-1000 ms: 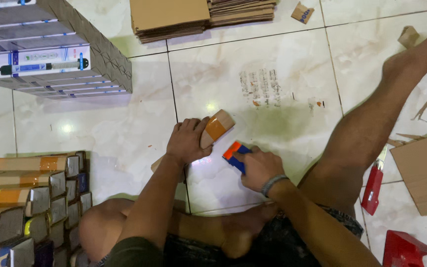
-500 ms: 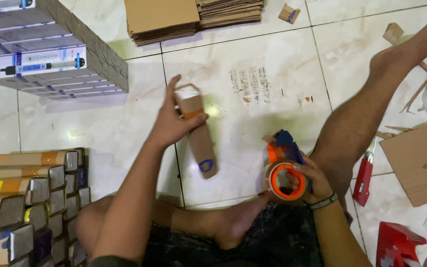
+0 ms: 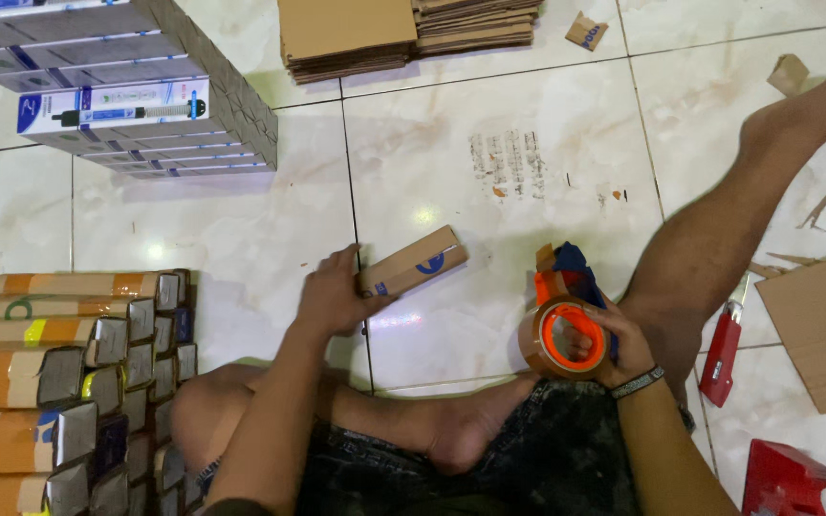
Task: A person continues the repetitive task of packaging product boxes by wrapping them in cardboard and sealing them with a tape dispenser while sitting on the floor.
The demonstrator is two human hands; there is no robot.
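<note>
Head view: person seated on tiled floor. Left hand closed around long cardboard box, box raised just above floor. Right hand clasps orange tape dispenser. Taped boxes stacked at left; flat cardboard waits beyond.

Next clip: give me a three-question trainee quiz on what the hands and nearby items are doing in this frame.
1. True or false: the left hand holds a long cardboard box.
2. What does the right hand hold? A) tape dispenser B) red utility knife C) flat cardboard sheet
3. Fill in: the red utility knife lies on the floor beside the person's ____ leg.

Key: 1 true. 2 A: it holds the orange tape dispenser, with brown tape on it. 3 right.
</note>
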